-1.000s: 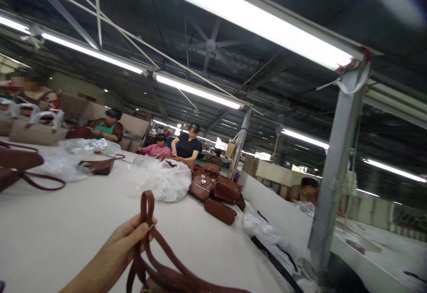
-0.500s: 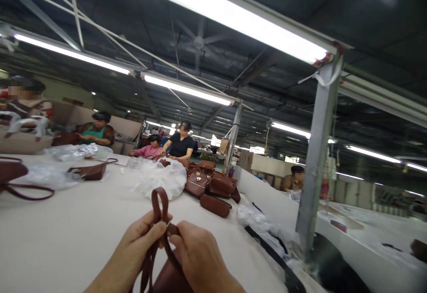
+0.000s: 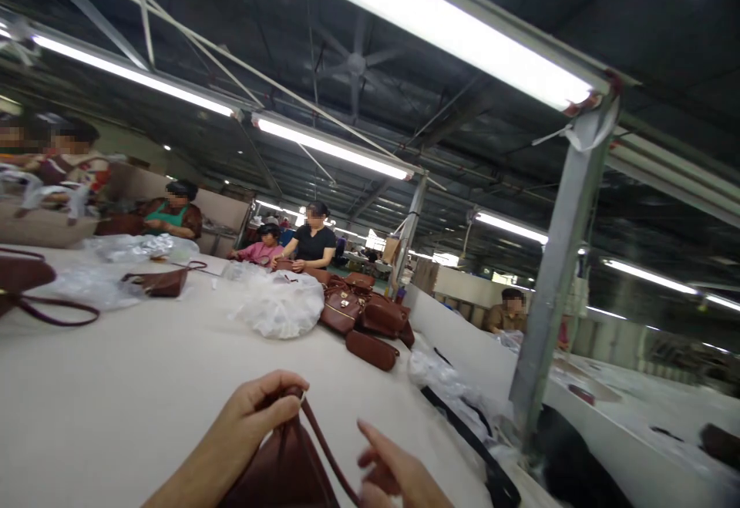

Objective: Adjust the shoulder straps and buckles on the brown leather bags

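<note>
My left hand (image 3: 257, 419) is closed on the strap (image 3: 324, 440) of a dark brown leather handbag (image 3: 282, 471), pinching it between thumb and fingers near a small light-coloured bit. Below that hand hangs the bag, its lower part cut off by the frame's bottom edge. From the pinch the strap runs down to the right. My right hand (image 3: 398, 471) is open just right of the strap, index finger stretched out and the others loosely bent. Its lower part leaves the frame, so I cannot tell whether the thumb touches the strap.
Brown bags (image 3: 361, 311) are heaped beyond my hands on the white table (image 3: 144, 392), beside a pile of white plastic bags (image 3: 280, 300). More bags and clear plastic lie at left. A grey post (image 3: 563, 277) and black strap (image 3: 471, 446) are at right. Co-workers (image 3: 312, 242) work farther back.
My right hand has let go of the strap and moved right and down, its fingers spreading. The strap loop above my left hand has gone down. My left hand keeps its pinch.
</note>
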A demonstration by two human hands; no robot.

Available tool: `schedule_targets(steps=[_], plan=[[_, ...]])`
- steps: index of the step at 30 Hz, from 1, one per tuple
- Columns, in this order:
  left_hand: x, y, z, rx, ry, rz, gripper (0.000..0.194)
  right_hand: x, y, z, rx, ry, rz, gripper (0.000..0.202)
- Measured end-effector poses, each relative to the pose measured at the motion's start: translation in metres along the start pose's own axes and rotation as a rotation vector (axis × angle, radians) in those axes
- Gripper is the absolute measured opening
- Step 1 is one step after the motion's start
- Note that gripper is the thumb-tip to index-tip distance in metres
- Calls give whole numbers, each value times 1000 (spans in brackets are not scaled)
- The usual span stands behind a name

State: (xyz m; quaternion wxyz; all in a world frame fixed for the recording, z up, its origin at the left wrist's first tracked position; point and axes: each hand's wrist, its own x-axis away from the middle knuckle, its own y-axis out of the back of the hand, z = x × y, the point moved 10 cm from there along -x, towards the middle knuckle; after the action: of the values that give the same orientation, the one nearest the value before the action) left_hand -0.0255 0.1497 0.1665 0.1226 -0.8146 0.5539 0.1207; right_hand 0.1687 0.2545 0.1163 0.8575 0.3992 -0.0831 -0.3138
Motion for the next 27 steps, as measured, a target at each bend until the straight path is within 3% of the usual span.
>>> schedule_targets(steps=[3, 6, 8, 12, 16, 19, 23, 27], plan=[[-7, -20, -24, -118, -56, 87, 26, -11, 3, 76, -340, 158, -85, 91], [-9, -28, -39, -201, -110, 135, 24, -27, 0, 124, -357, 258, -148, 66], [-7, -24, -27, -171, -20, 161, 35, -32, 1, 137, -305, 335, -234, 44], [7, 2, 11, 8, 131, 185, 43, -37, -4, 134, -284, 425, -234, 27], [21, 22, 49, -274, 109, 270, 23, -43, 0, 111, -422, 345, -233, 23], [26, 33, 75, -319, 141, 239, 15, -48, -5, 98, -489, 275, -175, 22], [37, 29, 86, -105, 231, 245, 30, -54, -21, 81, -620, 206, -51, 26], [44, 25, 89, 36, 304, 213, 41, -57, -29, 72, -752, 192, -5, 34]])
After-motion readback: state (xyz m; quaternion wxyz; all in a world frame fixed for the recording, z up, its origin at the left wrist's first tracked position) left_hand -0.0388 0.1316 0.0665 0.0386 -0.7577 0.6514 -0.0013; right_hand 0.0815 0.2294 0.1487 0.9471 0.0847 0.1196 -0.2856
